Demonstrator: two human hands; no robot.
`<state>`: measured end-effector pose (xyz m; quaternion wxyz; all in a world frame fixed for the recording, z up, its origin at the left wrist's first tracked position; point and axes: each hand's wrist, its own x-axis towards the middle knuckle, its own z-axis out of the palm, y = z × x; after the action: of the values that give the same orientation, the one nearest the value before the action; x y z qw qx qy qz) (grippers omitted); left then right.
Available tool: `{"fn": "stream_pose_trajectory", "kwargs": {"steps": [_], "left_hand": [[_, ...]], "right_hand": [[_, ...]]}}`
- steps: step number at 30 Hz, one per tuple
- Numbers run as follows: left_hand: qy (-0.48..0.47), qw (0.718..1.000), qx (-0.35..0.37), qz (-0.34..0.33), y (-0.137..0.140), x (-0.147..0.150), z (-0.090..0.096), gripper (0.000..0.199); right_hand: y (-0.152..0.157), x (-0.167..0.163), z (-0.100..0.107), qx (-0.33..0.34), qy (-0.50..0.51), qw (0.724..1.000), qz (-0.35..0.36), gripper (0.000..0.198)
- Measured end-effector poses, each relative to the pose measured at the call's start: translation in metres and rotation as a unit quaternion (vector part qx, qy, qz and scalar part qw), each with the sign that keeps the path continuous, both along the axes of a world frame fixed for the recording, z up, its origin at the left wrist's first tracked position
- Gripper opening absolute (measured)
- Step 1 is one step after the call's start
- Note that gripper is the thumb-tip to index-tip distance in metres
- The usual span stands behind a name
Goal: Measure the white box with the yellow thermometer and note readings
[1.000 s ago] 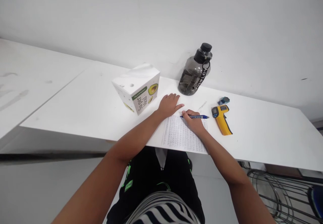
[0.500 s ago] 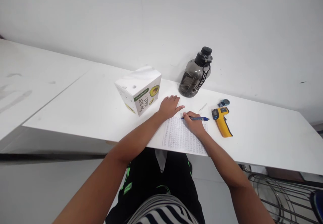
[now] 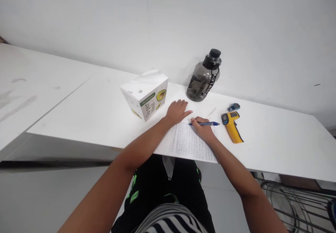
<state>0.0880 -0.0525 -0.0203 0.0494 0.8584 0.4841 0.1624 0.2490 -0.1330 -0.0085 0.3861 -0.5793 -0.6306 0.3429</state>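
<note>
My right hand (image 3: 202, 128) is closed around a blue pen (image 3: 210, 123), its tip at the upper part of a sheet of paper (image 3: 187, 143). Rows of dense handwriting cover the sheet, which lies at the table's front edge. Flat at the paper's upper left rests my left hand (image 3: 177, 112), fingers stretched out and thumb pointing toward the pen. Left of that hand stands a white box (image 3: 147, 89) printed with avocados and the words "Super Meal". A dark, see-through water bottle (image 3: 202, 77) stands behind both hands, near the wall.
To the right of the paper lies a yellow infrared thermometer (image 3: 232, 127), with a small blue object (image 3: 233, 107), perhaps a watch, just behind it. The white table (image 3: 278, 138) runs along a wall (image 3: 105, 23). Below its right end is a wire rack (image 3: 299, 201).
The view has shifted very slightly. Both hands stay in nearly the same place, the right one still holding the pen on the paper.
</note>
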Motion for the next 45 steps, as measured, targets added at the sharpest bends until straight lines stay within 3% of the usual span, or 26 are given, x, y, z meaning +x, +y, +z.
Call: {"fn": "stream_pose_trajectory", "kwargs": {"steps": [21,32,39,45], "left_hand": [[0.008,1.0,0.015,-0.001,0.0004,-0.0006,-0.0026,0.059],[-0.002,1.0,0.018,0.0,0.0015,-0.0006,-0.0055,0.057],[0.009,1.0,0.007,0.002,0.0,-0.0004,-0.0014,0.06],[0.011,1.0,0.006,0.003,-0.0008,-0.0005,0.0008,0.057]], "right_hand": [[-0.0007,-0.0008,-0.0025,0.011,0.002,1.0,-0.026,0.04],[0.0009,0.0,-0.0001,0.003,0.008,1.0,-0.006,0.041],[0.0001,0.0024,-0.0018,0.014,0.03,0.997,-0.071,0.04],[-0.0007,0.0011,0.0,0.014,0.033,0.996,-0.086,0.04]]}}
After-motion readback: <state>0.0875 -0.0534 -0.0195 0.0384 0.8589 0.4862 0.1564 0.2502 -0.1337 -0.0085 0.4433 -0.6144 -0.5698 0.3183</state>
